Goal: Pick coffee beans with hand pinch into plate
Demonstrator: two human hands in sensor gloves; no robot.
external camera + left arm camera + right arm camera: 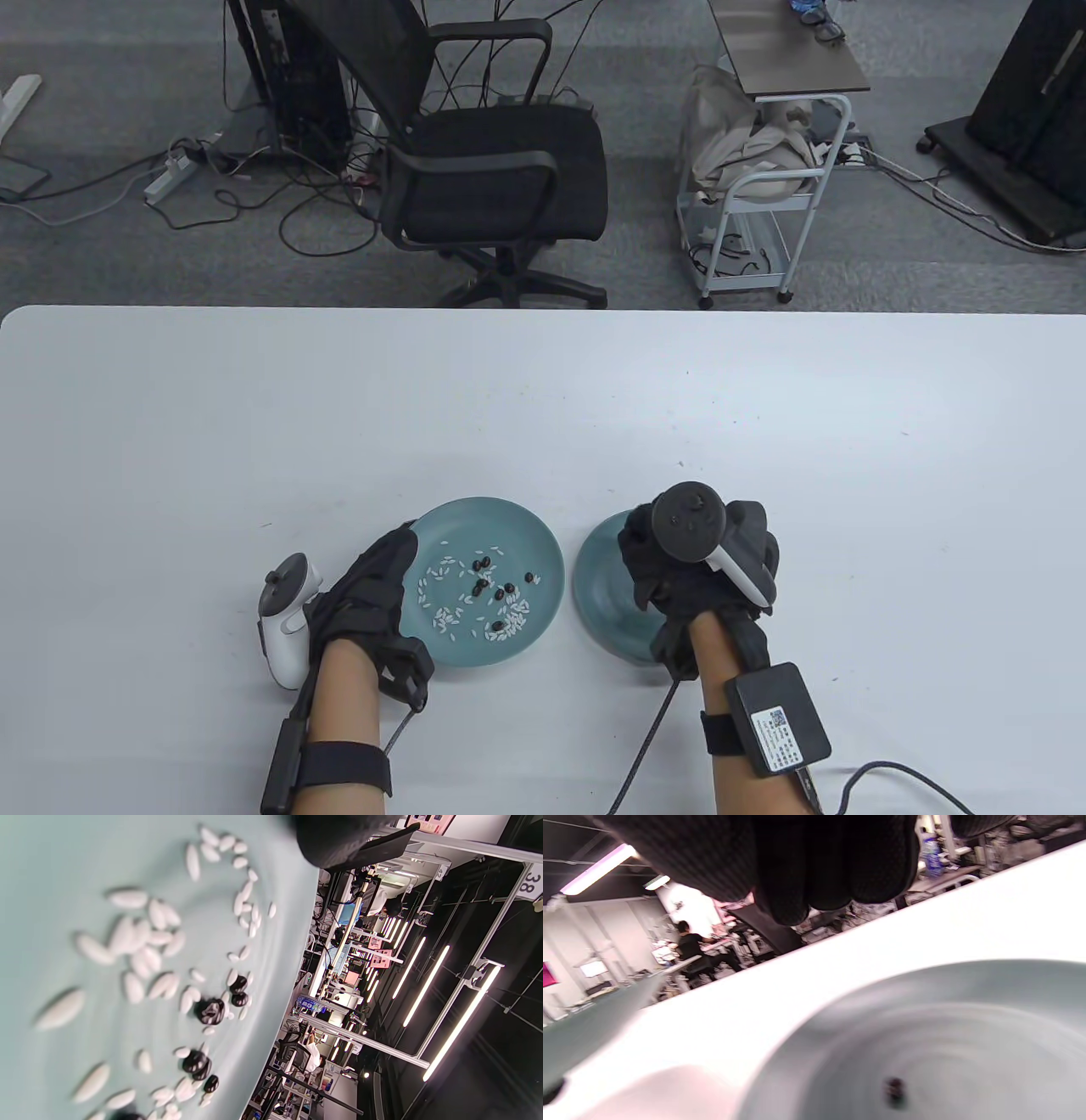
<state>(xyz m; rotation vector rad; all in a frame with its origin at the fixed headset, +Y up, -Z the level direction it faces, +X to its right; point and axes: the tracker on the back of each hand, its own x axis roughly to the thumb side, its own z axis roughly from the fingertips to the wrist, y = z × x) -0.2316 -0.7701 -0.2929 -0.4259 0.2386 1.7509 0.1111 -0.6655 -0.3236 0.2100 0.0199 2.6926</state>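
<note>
Right hand over the second plate, one bean in it

Low in the table view, two teal plates sit side by side on the white table (543, 399). The left plate (543, 543) holds a scatter of white rice grains (441, 615) mixed with dark coffee beans (488, 581) – the left wrist view shows them close up, the beans clustered toward the plate's lower middle among the pale grains.

The left hand (369, 586) lies at the left rim of that plate, fingers stretched toward the edge and gripping nothing that can be seen; its white tracker (287, 620) sticks out to the left.

The right hand (679, 577) hovers over the right plate (594, 586), covering most of it. In the right wrist view the gloved fingers (814, 866) hang bunched together at the top of the frame, above the plate, and a single dark coffee bean (894, 1089) – blurred – lies on the plate's floor at the lower right. Whether the fingertips pinch anything cannot be told.

Beyond the table's far edge stand a black office chair (496, 170) and a white trolley (764, 204)
</note>
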